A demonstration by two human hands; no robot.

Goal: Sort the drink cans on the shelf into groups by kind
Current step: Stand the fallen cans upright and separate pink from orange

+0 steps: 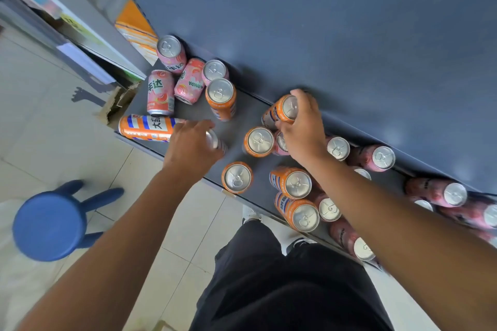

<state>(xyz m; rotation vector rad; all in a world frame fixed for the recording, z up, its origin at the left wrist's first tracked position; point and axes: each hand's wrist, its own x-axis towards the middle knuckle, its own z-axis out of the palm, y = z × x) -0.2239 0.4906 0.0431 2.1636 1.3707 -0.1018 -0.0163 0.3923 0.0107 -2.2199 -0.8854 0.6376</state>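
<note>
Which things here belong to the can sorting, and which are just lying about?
Job: shelf; orange cans; pink cans; left hand gripping a pink can; right hand gripping an orange can.
Lying about: blue stool; torn cardboard.

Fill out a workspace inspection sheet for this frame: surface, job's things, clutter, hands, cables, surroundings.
Surface: dark grey shelf, cans scattered across it.
Job's things: pink cans and orange cans mixed; some upright, some lying, such as the long orange can at the shelf's left end.
Clutter: nothing seen.
Hands: left hand grips a partly hidden pink can; right hand grips an orange can.
Cables: nothing seen.
Surroundings: blue stool on tiled floor; torn cardboard beside the shelf.
</note>
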